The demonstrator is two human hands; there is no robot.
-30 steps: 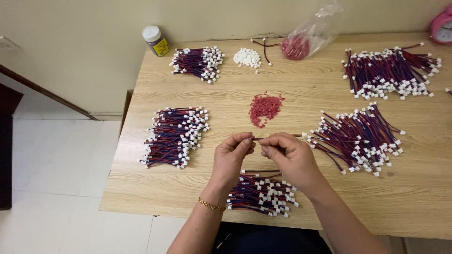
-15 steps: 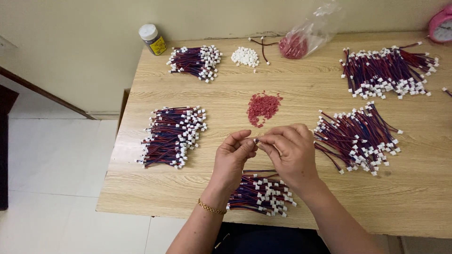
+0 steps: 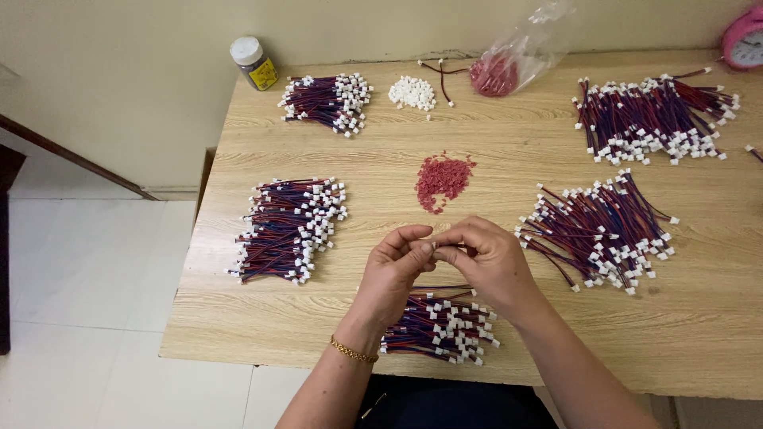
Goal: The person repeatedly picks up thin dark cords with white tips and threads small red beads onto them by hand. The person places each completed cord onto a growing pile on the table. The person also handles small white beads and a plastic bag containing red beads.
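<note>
My left hand [image 3: 396,270] and my right hand [image 3: 491,260] meet above the front of the wooden table [image 3: 509,159]. Their fingertips pinch one thin red-and-blue wire with a small white connector between them; the piece is mostly hidden by the fingers. A gold bracelet circles my left wrist. Just below the hands lies a small pile of finished wires [image 3: 441,324] with white plugs. A heap of tiny red pieces [image 3: 442,179] sits a little beyond the hands.
Wire bundles lie at left [image 3: 288,229], back left [image 3: 327,102], right [image 3: 604,232] and back right [image 3: 653,119]. White connectors [image 3: 412,93], a clear bag of red parts [image 3: 509,57], a small jar [image 3: 253,63] and a pink clock [image 3: 745,41] line the back. Tiled floor lies left.
The hands have stayed together at the same spot, fingers shifting slightly on the wire. The view has tilted a little; nothing on the table has moved.
</note>
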